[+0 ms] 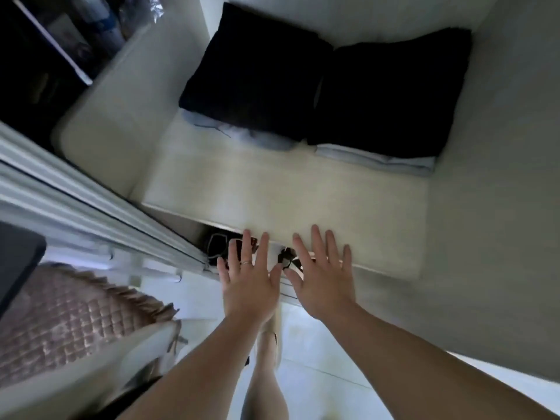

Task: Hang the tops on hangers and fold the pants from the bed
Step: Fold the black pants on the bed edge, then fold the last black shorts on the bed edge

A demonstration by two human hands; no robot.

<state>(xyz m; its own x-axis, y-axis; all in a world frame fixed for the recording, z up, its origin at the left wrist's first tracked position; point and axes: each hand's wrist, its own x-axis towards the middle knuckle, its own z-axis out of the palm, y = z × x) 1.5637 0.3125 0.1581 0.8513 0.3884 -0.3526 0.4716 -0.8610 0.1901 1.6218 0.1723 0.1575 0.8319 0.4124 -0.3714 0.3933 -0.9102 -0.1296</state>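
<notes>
Two stacks of folded clothes lie on a cream wardrobe shelf (pixel 272 195). The left stack (pixel 251 77) has a dark folded garment on top of pale blue fabric. The right stack (pixel 391 95) is also dark on top, with light blue folded pieces under it. My left hand (pixel 247 280) and my right hand (pixel 324 277) are held out flat, fingers spread, side by side in front of the shelf's near edge. Neither hand holds anything and both are clear of the stacks.
A white sliding door frame (pixel 91 207) runs diagonally on the left. Dark items (pixel 221 244) sit in the compartment under the shelf. A pink quilted bedspread (pixel 66 319) lies at lower left. My leg (pixel 266 359) stands on a pale floor.
</notes>
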